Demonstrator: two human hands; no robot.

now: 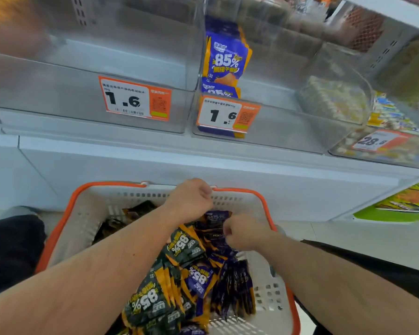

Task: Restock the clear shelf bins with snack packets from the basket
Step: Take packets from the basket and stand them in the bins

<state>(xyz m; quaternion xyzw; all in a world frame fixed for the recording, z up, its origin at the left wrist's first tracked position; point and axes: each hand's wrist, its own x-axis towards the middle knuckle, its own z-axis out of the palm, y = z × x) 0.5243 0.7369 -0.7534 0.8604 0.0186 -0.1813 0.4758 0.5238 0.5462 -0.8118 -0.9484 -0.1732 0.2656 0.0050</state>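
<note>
White shelving fills the wall behind the work area, carrying a row of clear bins above a plain white base panel. Taken from the left: the left clear bin (pixel 65 93) appears empty and bears a price tag (pixel 134 99) reading 1.6; the middle clear bin (pixel 276 122) holds a short stack of blue packets (pixel 228 59) at its left wall, of which about two fronts can be read, behind a second price tag (pixel 228 116), also 1.6; a third bin (pixel 334 100) with pale contents sits to the right, too blurred to identify. That makes three bins countable, and three price tags if the 28.8 label at far right is included. Below, one white basket (pixel 82 226) with an orange rim holds the snack packets (pixel 186 274), dark and purple kinds mixed; they overlap too much to count, but there are well over a dozen. The left hand (pixel 191 199) is curled into a fist above the far end of the basket; whether it holds anything cannot be told. The right hand (pixel 240 234) has its fingers curled down among the purple packets, apparently pinching some. Recommended procedure: gather one colour only, square the packets into a flat bundle facing one way, then lift and seat them upright in the bin whose tag matches
</note>
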